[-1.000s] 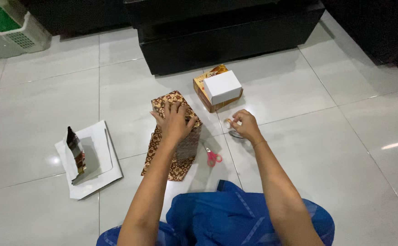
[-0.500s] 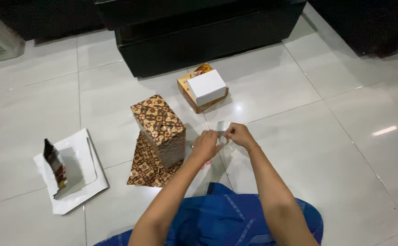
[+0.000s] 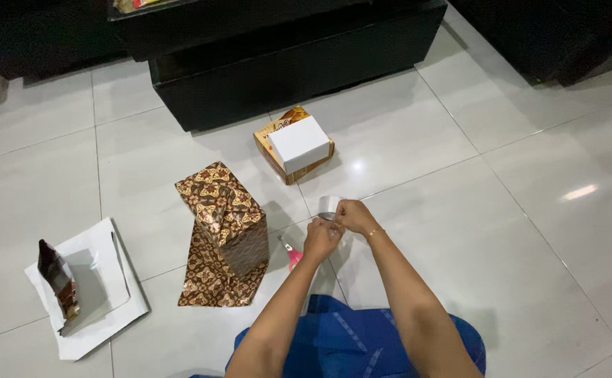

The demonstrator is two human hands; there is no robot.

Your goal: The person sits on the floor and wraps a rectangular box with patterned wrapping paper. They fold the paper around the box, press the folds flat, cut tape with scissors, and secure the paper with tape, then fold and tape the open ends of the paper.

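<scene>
My left hand (image 3: 321,240) and my right hand (image 3: 354,215) meet over the floor, both pinching a roll of clear tape (image 3: 330,207) between them. Left of my hands stands a box wrapped in brown patterned paper (image 3: 223,213), untouched, with a loose flap of the same paper (image 3: 216,274) lying flat in front of it. Pink-handled scissors (image 3: 292,254) lie on the tiles just under my left wrist.
A white box resting on an orange carton (image 3: 293,144) sits beyond my hands. At the left lies white paper (image 3: 89,290) with a dark folded strip (image 3: 57,276) on it. A black low cabinet (image 3: 292,56) spans the back. My blue-clad lap (image 3: 362,343) is at the bottom.
My left hand has left the top of the wrapped box and joined my right hand on the tape roll. The camera has shifted, so everything sits lower and further left.
</scene>
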